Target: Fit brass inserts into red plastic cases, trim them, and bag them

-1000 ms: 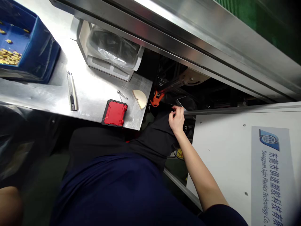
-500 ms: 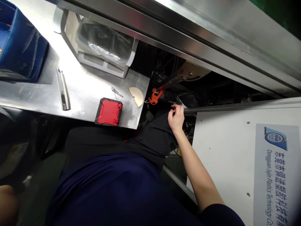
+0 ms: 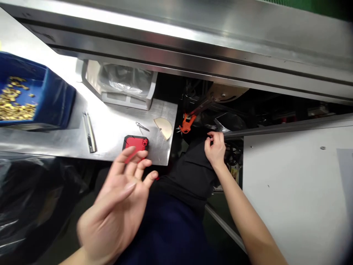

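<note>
My left hand is raised in front of my body, palm up, its fingers spread and loosely bent. Nothing lies in it. Its fingertips overlap the view of a red case with black edges at the front edge of the metal table. My right hand rests on my dark-trousered leg by the edge of the white panel, fingers loosely curled and thumb apart, with nothing seen in it. Behind the red case lie a small nail clipper and a beige half-round piece.
A utility knife lies on the metal table. To its left stands a blue bin with many small brass-coloured parts. A grey tray holds a clear plastic bag. An orange-handled tool hangs beyond the table edge. A metal beam crosses above.
My left hand has come up from the lower left corner to the middle front. The view has turned, showing more of the blue bin and its contents. My right hand stays on the leg.
</note>
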{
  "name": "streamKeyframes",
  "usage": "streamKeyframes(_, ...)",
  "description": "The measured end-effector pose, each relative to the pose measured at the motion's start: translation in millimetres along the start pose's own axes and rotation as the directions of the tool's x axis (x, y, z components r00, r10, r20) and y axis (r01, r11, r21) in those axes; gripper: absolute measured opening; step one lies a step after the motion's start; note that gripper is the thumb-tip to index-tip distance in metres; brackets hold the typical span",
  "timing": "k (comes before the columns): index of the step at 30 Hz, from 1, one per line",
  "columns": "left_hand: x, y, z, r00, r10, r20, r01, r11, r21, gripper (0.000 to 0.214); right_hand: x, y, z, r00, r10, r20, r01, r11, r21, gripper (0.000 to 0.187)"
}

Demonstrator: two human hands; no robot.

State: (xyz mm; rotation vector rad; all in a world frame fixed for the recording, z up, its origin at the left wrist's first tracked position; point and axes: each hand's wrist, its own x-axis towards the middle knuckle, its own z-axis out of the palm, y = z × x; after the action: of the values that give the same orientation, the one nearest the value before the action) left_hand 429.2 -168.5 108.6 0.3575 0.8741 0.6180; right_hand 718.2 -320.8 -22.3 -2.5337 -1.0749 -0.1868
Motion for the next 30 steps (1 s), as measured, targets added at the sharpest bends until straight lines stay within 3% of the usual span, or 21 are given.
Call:
streamKeyframes(4,12,-5,0.5,0.992,-0.124,-0.036,0.123,0.992,-0.019,0.065,-1,1,0,1.0,0.016,-0.011,-0.016,0.999,0.027,0.02)
streamKeyframes(9,15,-10,0.3,0.987,-0.152,-0.056,0.151,0.988,-0.023,0.074,-2,0,0,1.0,0.021,-0.014,-0.021,0.999,0.034,0.019)
streamKeyframes(30,30,-21,-8.5,0.997,-0.066,-0.043,0.069,0.995,0.074,0.081,-3,0,1,1.0,0.022,-0.005,-0.022,1.0,0.01,0.017)
